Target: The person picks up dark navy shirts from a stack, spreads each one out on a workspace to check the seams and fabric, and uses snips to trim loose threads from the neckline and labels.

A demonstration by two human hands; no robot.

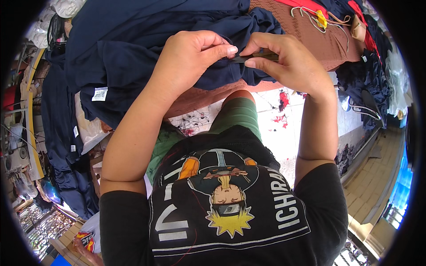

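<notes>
Navy blue cloth (124, 62), which looks like a garment, lies bunched across the surface before me. My left hand (188, 55) is closed in a pinch on its edge, thumb pressed against the forefinger. My right hand (293, 62) grips a small pair of thread snips (269, 56), with a dark handle and a pointed metal blade. Their tip points left, close to my left fingertips at the cloth. Whether a thread lies between those fingertips is too small to tell. A white label (100, 94) shows on the cloth at the left.
A brown textured cover (306, 33) lies under the navy cloth. Cords with a yellow piece (321, 19) rest at the far right. More dark clothes hang or lie at the left (66, 146) and right (366, 84). Red and dark thread scraps (283, 101) litter the tiled floor.
</notes>
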